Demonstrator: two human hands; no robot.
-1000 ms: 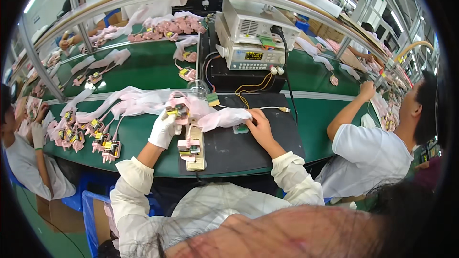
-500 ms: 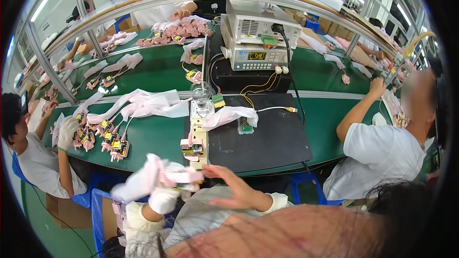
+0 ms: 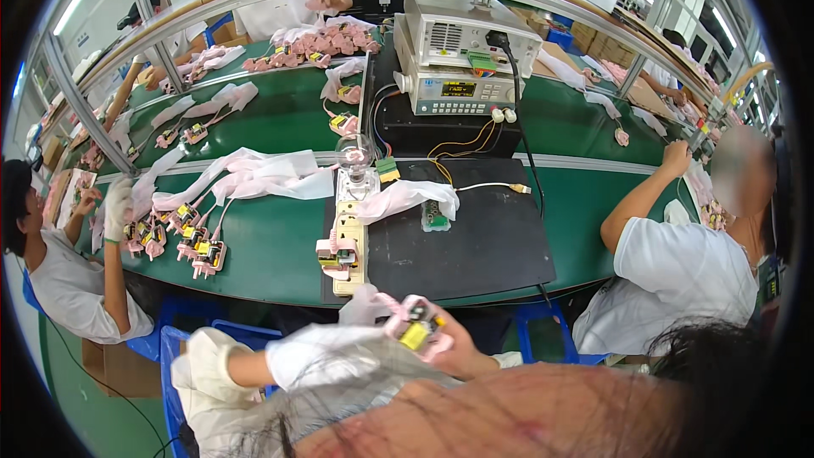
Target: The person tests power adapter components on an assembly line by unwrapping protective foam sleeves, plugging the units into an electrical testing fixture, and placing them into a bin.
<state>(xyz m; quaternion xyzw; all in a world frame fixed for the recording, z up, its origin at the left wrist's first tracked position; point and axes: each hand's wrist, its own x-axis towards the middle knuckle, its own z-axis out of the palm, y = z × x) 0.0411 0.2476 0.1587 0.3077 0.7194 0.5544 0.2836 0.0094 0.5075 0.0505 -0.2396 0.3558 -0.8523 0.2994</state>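
Observation:
In front of my chest, my right hand [image 3: 462, 352] is bare and closed on a pink plug adapter [image 3: 415, 331], its circuit board and a yellow component exposed. A translucent white wrap [image 3: 365, 305] hangs beside the adapter on its left. My left hand [image 3: 309, 358], in a white glove, reaches across from the left close to the adapter; its fingers are smeared and I cannot make out their grip. Just beyond, another pink adapter [image 3: 339, 259] sits plugged into a cream power strip [image 3: 349, 225], its white-wrapped cord [image 3: 407, 199] lying over a black mat [image 3: 475, 254].
Several wrapped adapters [image 3: 203, 250] lie on the green bench to the left, near a co-worker's gloved hand [image 3: 118, 208]. A glass bulb [image 3: 354, 153] stands behind the strip, below stacked test instruments [image 3: 462, 93]. A blue-lined bin [image 3: 174, 348] is at my left; another person [image 3: 678, 263] sits right.
My right hand, open before, has closed on the adapter. The adapter has moved right and turned, showing its board. My left hand has shifted; the co-worker's gloved hand at left has risen.

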